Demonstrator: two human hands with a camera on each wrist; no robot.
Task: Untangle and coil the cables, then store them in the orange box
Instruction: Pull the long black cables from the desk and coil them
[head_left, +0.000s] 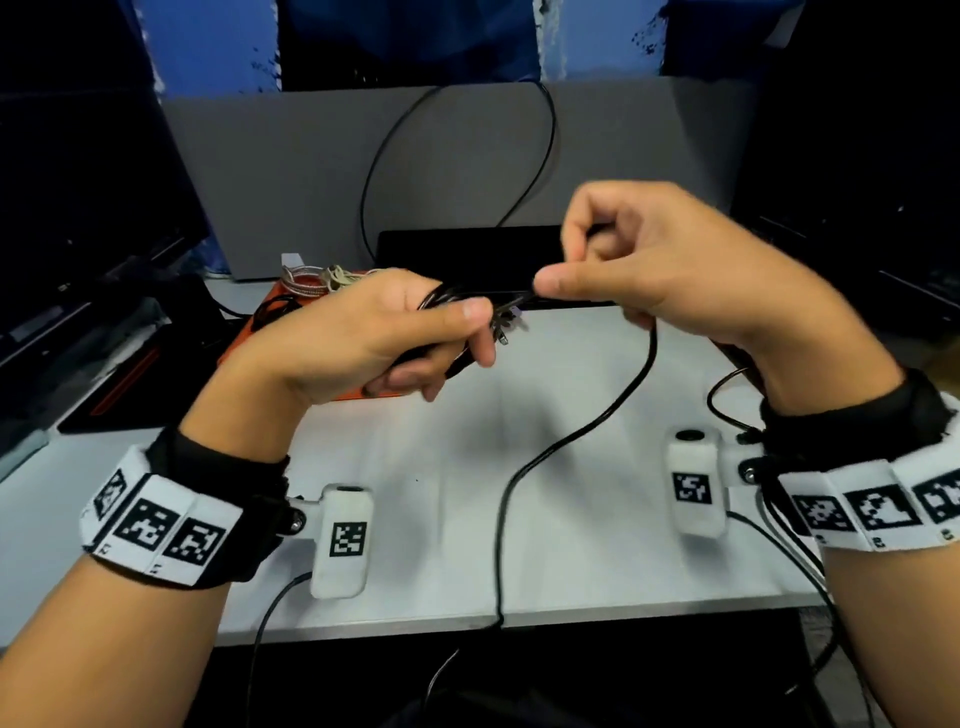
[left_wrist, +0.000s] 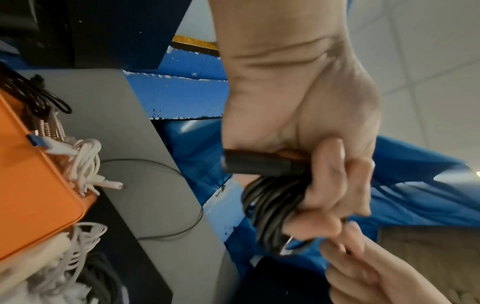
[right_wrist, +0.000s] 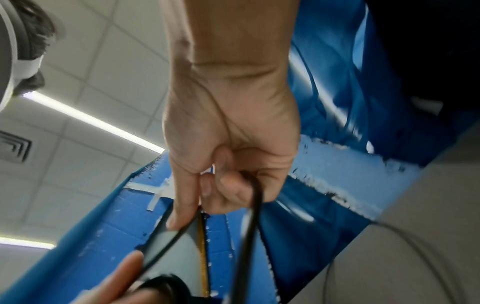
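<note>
My left hand (head_left: 475, 335) is raised above the white table (head_left: 571, 545) and grips a coiled black cable bundle (head_left: 447, 301). In the left wrist view its fingers (left_wrist: 327, 185) wrap the coil (left_wrist: 267, 205), and a black plug (left_wrist: 254, 162) lies under the palm. My right hand (head_left: 563, 270) pinches the same black cable just right of the coil. The free length (head_left: 587, 426) hangs down from it and runs over the table's front edge. The orange box (head_left: 239, 343) sits behind my left hand, with white cables (left_wrist: 85, 164) spilling over its rim (left_wrist: 31, 185).
A silver braided cable (head_left: 306, 278) and a black cable lie in the box. A flat black device (head_left: 467, 249) lies behind my hands, before a grey board (head_left: 415, 156) crossed by a thin black wire. Dark monitors (head_left: 78, 208) stand at the left.
</note>
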